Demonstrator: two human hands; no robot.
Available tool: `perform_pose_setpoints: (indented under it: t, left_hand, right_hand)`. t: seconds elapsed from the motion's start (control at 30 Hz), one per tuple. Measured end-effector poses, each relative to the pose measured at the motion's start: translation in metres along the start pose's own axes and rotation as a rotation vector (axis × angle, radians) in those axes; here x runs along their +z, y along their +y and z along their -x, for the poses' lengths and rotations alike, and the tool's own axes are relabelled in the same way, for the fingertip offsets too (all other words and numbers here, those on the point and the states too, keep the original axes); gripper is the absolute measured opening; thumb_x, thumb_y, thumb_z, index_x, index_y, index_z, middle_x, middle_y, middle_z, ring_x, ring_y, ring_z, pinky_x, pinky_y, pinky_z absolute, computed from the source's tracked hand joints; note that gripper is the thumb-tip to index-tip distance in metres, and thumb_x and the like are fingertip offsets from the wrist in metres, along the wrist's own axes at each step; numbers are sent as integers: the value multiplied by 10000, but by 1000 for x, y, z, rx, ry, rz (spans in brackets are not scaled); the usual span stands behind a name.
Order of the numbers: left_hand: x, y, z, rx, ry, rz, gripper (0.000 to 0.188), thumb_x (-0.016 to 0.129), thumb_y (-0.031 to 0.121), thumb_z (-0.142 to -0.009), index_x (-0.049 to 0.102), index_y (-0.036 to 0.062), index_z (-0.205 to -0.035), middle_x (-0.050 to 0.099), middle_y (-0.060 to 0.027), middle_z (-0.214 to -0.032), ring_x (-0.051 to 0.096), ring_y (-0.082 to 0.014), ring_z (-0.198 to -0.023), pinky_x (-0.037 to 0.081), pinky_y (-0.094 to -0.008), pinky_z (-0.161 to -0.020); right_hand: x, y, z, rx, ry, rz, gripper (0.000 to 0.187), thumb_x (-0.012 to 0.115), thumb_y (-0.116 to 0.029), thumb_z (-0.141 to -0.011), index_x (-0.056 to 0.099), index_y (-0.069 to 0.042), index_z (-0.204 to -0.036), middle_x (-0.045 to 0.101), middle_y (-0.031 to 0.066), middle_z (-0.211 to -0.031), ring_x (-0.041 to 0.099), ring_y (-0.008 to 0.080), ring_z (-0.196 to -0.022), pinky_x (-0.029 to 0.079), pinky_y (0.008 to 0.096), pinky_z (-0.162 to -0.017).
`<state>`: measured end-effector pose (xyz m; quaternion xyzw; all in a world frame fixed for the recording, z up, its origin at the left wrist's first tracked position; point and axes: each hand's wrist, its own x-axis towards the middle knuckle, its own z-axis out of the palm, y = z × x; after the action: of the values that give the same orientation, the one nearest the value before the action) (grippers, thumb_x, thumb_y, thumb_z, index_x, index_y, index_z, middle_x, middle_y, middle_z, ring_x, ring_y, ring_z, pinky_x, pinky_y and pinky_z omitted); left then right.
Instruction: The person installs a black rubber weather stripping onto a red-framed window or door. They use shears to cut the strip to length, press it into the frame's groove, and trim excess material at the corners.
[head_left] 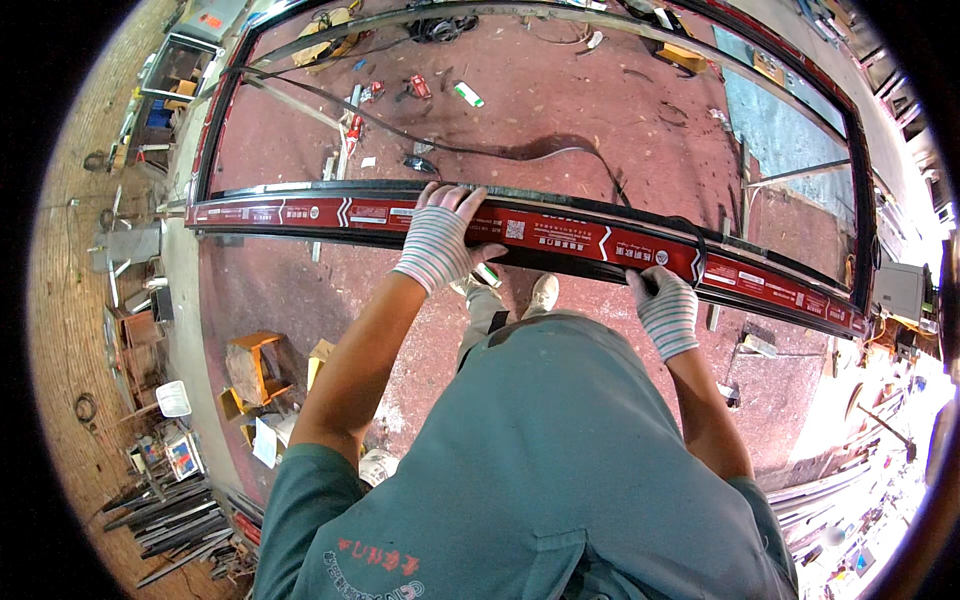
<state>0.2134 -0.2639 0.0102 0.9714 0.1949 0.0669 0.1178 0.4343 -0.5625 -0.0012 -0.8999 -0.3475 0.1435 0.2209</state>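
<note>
A large rectangular window frame [575, 236], dark with red printed protective film, spans the view in front of me. My left hand [440, 240], in a striped fingertip-less glove, is wrapped over its near bar, fingers across the top and thumb on the near side. Farther right, my right hand [666, 308], gloved alike, is closed on the near edge of the same bar. Its fingertips are partly hidden against the dark edge. A long black strip [480, 150] runs from the frame's left side across the opening and down towards the near bar.
Tools and scraps, including a red tool [419, 87], lie on the reddish floor [300, 275] inside the frame. An orange stool [258, 367] stands at left. Metal profiles [175, 525] are piled lower left. A grey box [900, 291] sits beyond the frame's right end.
</note>
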Motion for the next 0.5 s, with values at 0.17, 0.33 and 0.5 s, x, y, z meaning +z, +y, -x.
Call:
perform_pose_setpoints:
  t: [0.17,0.33,0.5]
  left_hand:
    - [1,24,-11,-35,-96,-20,907,837,545,-707,521,59,-1404,565,-213,-1317,514,-408,-1286,293,-553,-1196]
    - [2,27,-11,-33,-87,-27,859,811,545,-740,540,60,-1396,577,-212,-1295,523,-408,-1275,285,-556,-1197]
    - [3,27,-10,-42,-68,-32,873,804,573,-735,545,59,-1392,583,-212,-1288,525,-406,-1278,267,-583,-1195]
  right_hand:
    - [3,2,0,24,-7,3,313,766,-361,-877,721,-59,-805,696,181,-735,686,367,-680,547,435,-654]
    - [2,3,0,16,-2,12,323,766,-371,-877,723,-57,-813,696,186,-737,684,370,-680,547,436,-653]
    - [0,-2,-1,28,3,-8,322,770,-364,-874,720,-51,-817,694,193,-748,684,377,-694,547,440,-661]
